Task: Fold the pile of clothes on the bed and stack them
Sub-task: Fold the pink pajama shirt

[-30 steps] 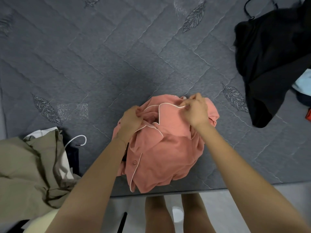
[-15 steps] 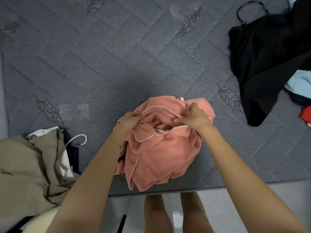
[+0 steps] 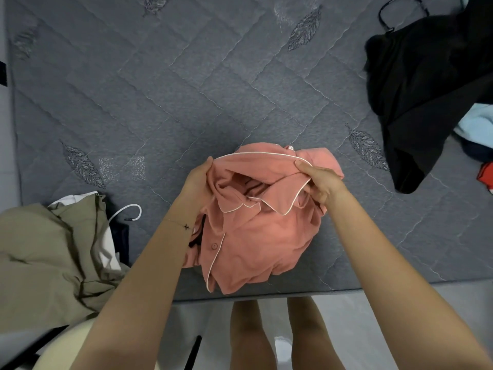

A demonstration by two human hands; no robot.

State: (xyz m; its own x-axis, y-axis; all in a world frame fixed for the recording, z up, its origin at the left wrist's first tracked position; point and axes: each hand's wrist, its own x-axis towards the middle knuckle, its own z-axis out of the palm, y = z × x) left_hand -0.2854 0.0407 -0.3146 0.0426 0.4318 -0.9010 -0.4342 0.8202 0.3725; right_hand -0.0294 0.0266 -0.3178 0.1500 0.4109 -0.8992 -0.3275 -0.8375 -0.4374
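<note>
A crumpled salmon-pink pyjama shirt [image 3: 256, 244] with white piping and a button placket lies bunched at the near edge of the grey quilted bed [image 3: 165, 97]. My left hand [image 3: 198, 182] grips the collar area on its left side. My right hand [image 3: 318, 180] pinches the piped edge on the right side, thumb on top. Between the two hands the piped edge is stretched in an arc. The rest of the shirt hangs bunched below them.
A pile of khaki and white clothes [image 3: 50, 257] with a white hanger hook [image 3: 128, 210] sits at the left. A black garment [image 3: 426, 89] lies at the far right beside light blue [image 3: 477, 121] and red [image 3: 486, 174] items. My legs stand at the bed's near edge.
Both hands have shifted along the shirt and moved apart, pulling the piped edge taut between them. The shirt has opened up a little at the top.
</note>
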